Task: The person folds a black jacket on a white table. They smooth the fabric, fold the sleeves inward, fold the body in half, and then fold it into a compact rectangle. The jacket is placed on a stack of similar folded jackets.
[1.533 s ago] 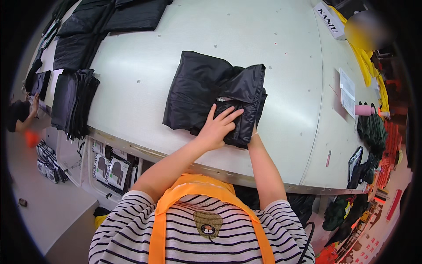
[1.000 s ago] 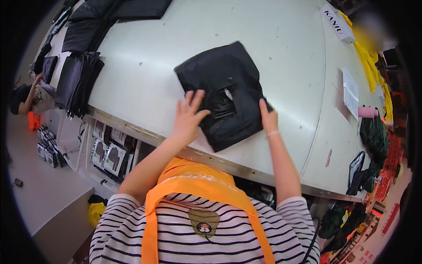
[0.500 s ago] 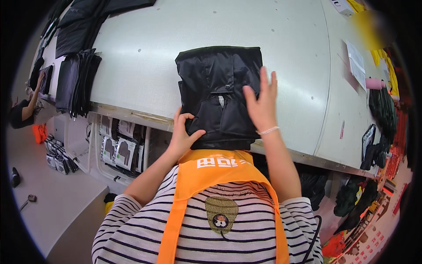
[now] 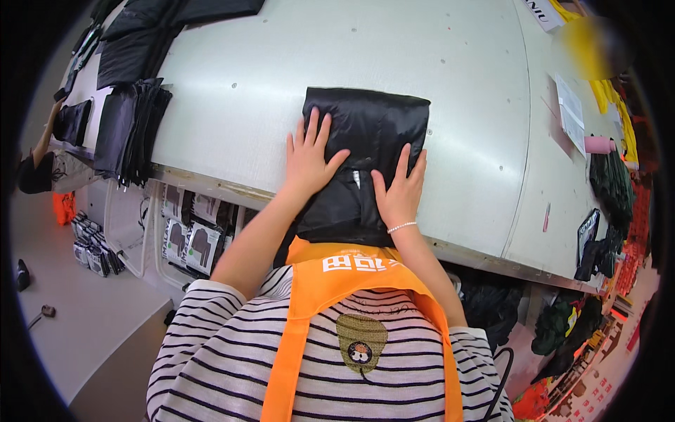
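Note:
A black folded garment [image 4: 376, 116], shiny like a jacket, lies at the near edge of the white table in front of me. Its far edge makes a straight fold, and a small white label shows near its middle. My left hand [image 4: 309, 158] lies flat on its left side with the fingers spread. On the right side rests my right hand [image 4: 401, 197], fingers stretched out and thumb apart, touching the cloth near its edge. The garment's near end hangs close against my orange apron [image 4: 351, 264].
A stack of folded black garments [image 4: 130, 130] stands at the table's left edge, with more black clothing [image 4: 144, 42] behind it. Packaged garments [image 4: 190, 243] sit on a shelf below. Paper sheets [image 4: 569, 112] and a pink roll [image 4: 599, 145] lie right. Another person [image 4: 42, 165] is at far left.
My left hand has moved from the near left corner up onto the garment. My right hand has come down onto its right side. The garment's far part now looks smoother and folded over.

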`<action>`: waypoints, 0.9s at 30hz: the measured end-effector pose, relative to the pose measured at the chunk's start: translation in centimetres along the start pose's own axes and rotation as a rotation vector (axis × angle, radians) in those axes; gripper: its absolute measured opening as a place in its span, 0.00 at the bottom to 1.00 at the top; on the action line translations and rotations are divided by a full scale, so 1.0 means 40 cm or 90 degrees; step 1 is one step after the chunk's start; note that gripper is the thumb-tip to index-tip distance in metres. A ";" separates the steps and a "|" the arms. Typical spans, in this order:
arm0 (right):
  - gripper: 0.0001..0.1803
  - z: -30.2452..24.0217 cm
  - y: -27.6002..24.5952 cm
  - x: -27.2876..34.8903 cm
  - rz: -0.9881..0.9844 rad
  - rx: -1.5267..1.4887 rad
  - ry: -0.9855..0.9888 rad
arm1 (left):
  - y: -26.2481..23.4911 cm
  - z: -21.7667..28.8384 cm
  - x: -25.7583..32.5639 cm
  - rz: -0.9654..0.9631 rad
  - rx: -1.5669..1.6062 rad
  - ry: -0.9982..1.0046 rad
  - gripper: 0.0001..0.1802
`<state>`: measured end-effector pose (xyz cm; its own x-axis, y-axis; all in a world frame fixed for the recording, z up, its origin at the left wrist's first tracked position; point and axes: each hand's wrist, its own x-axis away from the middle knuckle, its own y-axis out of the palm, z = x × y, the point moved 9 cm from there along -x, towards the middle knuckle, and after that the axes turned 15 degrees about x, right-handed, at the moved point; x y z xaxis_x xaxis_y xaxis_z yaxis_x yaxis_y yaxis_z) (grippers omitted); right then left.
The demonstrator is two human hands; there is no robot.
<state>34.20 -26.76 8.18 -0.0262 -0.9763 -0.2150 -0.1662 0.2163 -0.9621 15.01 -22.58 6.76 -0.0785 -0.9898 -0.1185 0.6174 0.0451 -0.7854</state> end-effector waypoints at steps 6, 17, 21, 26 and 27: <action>0.52 0.061 0.034 0.025 -0.066 -0.083 0.124 | -0.005 -0.055 0.086 0.114 0.234 -0.029 0.55; 0.54 0.164 0.130 0.076 -0.206 -0.532 0.304 | 0.056 -0.104 0.295 -0.269 0.562 -0.518 0.45; 0.60 0.120 0.064 0.071 -0.179 -0.509 0.259 | 0.015 -0.052 0.284 -0.226 0.673 -0.499 0.44; 0.60 0.010 -0.010 0.040 -0.121 -0.397 0.085 | 0.029 -0.121 0.253 -0.092 0.736 -0.426 0.42; 0.58 -0.013 -0.002 0.027 -0.141 -0.318 0.080 | 0.022 -0.157 0.233 -0.043 0.643 -0.374 0.40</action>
<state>33.68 -27.84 8.12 -0.0496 -0.9982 0.0347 -0.6271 0.0041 -0.7790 9.92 -30.91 1.15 0.0761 -0.9085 0.4108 0.9880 0.1243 0.0919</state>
